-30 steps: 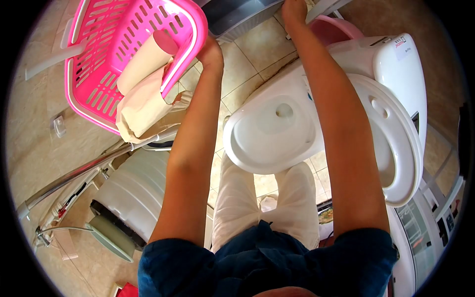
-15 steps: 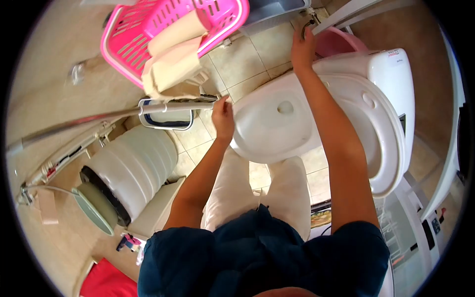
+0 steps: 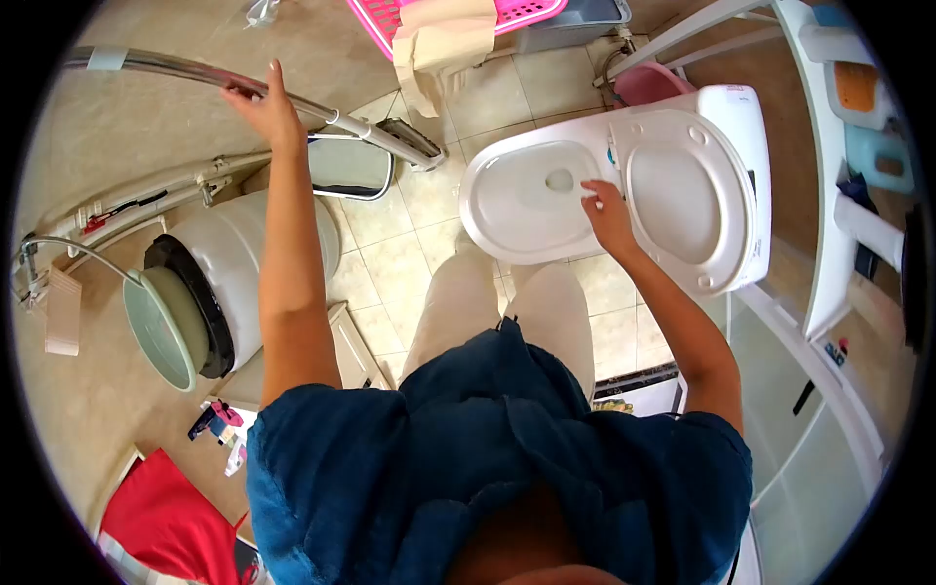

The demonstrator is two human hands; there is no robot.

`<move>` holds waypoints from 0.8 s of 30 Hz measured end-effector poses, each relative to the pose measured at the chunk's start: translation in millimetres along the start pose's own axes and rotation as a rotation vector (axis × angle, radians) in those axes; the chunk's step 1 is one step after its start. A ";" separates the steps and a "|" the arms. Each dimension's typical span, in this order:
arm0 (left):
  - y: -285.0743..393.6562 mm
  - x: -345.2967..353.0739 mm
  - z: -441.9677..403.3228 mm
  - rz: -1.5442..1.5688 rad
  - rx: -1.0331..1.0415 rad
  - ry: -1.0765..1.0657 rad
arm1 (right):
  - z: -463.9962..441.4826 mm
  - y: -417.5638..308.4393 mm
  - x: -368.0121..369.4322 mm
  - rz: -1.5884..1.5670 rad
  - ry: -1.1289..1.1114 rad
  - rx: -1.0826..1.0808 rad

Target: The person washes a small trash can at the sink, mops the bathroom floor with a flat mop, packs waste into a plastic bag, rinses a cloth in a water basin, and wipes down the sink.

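Note:
My left hand (image 3: 268,115) reaches to the upper left and lies against the long metal pole of a mop (image 3: 366,131). Its fingers are spread apart, with the thumb or a finger raised. At its lower end, the mop stands beside a bucket (image 3: 348,168) with a dark rim near the wall. Over the toilet bowl (image 3: 526,205) hovers my right hand (image 3: 609,219), fingers loosely bent and apart, nothing visible in them. The toilet seat (image 3: 682,190) is raised against the white tank (image 3: 746,146).
A pink basket (image 3: 531,12) with beige cloth (image 3: 444,44) hangs over the top edge, near a grey tub (image 3: 575,37). Behind the toilet is a pink basin (image 3: 651,84). A white barrel (image 3: 229,263) and green basin (image 3: 161,331) stand left; a white shelf (image 3: 829,166) stands right.
My right hand has come back from beside the pink basin to above the bowl. My left hand has moved up and left, and the pole's upper end has swung toward the wall.

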State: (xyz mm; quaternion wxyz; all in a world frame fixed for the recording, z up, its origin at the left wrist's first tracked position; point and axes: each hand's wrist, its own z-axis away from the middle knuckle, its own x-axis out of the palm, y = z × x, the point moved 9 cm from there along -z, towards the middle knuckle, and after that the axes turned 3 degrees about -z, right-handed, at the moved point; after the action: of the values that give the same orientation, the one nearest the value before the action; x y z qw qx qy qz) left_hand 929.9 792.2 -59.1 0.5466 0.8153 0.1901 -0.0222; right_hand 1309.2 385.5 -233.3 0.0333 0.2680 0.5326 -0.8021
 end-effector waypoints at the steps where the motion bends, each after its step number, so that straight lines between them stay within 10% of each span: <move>1: -7.5 0.8 -14.8 0.047 -0.057 0.030 | 17.7 -7.5 3.1 -0.002 -0.041 0.043; 5: -68.2 -5.3 -56.5 0.168 -0.219 0.033 | 76.3 -55.1 7.1 0.133 -0.118 0.051; 8: -81.6 7.3 -59.6 -0.296 -0.095 -0.193 | 102.4 -134.8 6.4 0.308 -0.135 -0.120; 19: 72.8 26.4 114.0 -0.098 -0.059 -0.539 | 182.3 -519.0 -64.8 0.981 0.621 -1.105; 24: 105.9 23.3 224.5 -0.018 0.100 -0.792 | 215.4 -538.7 -52.1 1.539 0.555 -0.924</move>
State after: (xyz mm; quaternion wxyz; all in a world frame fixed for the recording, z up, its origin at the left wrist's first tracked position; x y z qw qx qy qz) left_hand 1025.4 561.9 -61.5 0.5371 0.7674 -0.0296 -0.3489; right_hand 1086.2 417.3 303.9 0.5296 0.6883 0.4635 -0.1759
